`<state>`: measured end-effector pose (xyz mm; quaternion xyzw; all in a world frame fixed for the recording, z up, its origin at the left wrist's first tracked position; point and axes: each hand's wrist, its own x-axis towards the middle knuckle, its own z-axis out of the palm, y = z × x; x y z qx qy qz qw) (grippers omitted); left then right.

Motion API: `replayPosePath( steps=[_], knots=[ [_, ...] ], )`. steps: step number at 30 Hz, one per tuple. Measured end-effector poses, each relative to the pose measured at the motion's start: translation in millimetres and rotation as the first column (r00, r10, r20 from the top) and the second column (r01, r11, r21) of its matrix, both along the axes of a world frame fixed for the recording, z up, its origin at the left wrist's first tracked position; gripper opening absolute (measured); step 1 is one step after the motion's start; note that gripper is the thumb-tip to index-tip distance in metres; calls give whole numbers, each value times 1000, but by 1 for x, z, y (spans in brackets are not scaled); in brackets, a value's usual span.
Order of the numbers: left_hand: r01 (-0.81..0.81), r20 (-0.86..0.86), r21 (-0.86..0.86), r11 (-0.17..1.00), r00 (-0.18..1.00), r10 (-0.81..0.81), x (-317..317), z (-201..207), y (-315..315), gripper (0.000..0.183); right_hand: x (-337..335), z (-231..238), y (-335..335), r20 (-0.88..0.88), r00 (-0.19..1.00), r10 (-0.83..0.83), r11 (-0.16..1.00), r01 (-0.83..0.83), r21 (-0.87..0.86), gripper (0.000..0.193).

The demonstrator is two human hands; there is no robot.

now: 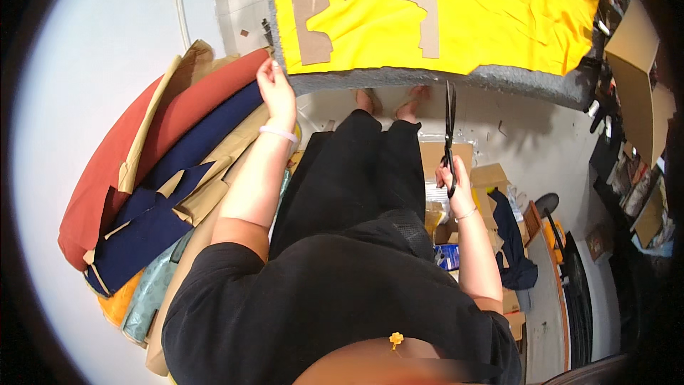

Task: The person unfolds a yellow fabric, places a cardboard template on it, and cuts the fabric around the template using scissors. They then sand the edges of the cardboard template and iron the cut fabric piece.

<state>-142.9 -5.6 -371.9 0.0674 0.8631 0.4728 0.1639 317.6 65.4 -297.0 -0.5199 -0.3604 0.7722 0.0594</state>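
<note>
Scissors [449, 135] with black handles sit gripped in the closed right hand [458, 180], blades pointing toward the grey surface's [527, 85] near edge. Yellow cloth [506, 14] covers it. Near its near left corner, the left hand's [276, 91] fingers bunch loosely; whether they hold anything is unclear.

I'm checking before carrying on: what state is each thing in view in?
Scissors: upright in view, blades together or nearly so
Right hand: grip closed on the scissors
Red roll: rolled up, lying slantwise
Navy roll: rolled up, beside the red roll
Left hand: fingers bent by the red roll's end, contact unclear
Yellow fabric: spread out, wrinkled toward the right
Gray table: partly covered by yellow fabric
</note>
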Motion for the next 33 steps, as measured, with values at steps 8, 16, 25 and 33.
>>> replayPosePath(
  steps=[8, 16, 25, 33],
  knots=[
    [59, -109, -52, 997, 992, -65, -8, -21, -14, 30, -6, -28, -1, -42, 998, -41, 997, 38, -61, 22],
    [118, -84, -99, 988, 988, -127, 7, 5, 0, 28, -31, -40, 12, -119, 991, -66, 995, 74, 62, 20],
    [152, -101, -118, 981, 981, -164, 7, 4, -3, 29, -21, -37, 0, -63, 995, -77, 996, 80, 50, 20],
    [84, -100, -102, 991, 991, -94, -5, -18, -8, 33, -20, -58, -5, -85, 986, -146, 989, 148, 24, 22]
  ],
)
